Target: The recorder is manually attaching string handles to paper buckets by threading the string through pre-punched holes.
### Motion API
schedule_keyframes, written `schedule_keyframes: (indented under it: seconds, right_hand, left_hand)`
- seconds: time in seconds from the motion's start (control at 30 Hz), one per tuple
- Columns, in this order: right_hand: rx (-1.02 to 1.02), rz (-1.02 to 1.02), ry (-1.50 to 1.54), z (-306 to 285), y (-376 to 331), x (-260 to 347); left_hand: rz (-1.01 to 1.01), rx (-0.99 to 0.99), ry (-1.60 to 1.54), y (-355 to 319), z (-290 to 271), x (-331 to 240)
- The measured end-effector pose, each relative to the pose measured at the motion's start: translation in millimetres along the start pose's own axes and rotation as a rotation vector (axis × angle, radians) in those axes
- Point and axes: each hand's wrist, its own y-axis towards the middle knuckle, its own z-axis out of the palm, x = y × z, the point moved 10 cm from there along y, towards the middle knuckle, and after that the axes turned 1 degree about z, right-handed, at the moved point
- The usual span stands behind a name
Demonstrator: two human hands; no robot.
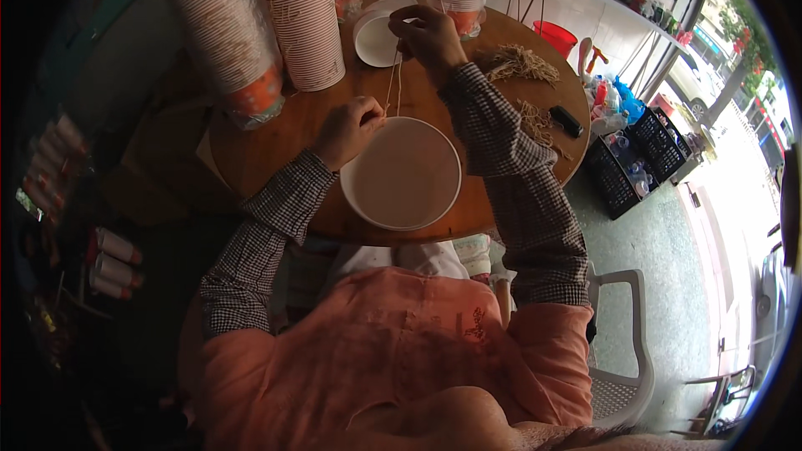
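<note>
A thin beige string [392, 83] runs in two strands between my hands. My right hand [430, 40] is raised toward the far side of the table, its fingers closed on the upper end. Lower and to the left, my left hand [349, 131] pinches the string's lower part beside the rim of a large round white paper tub [401, 174]. The tub stands at the table's near edge with its open top facing up. Behind my hands sits a smaller white bowl [376, 42], partly hidden by my right hand.
Tall stacks of paper tubs, one bagged stack [225, 33] and one bare stack [302, 25], rise at the left of the wooden table [493, 200]. Bundles of string [522, 64] and a black object [566, 121] lie right. Beyond are a black crate [614, 175] and white chair [639, 342].
</note>
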Motion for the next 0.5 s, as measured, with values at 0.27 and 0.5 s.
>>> schedule_keyframes:
  seconds: [0.27,0.5]
  right_hand:
    - [0.167,0.172,0.324,-71,-36,48]
    - [0.266,0.170,0.484,-59,-108,63]
  left_hand:
    - [0.005,-0.009,0.340,-9,-5,38]
    - [0.030,-0.121,0.333,-17,-40,14]
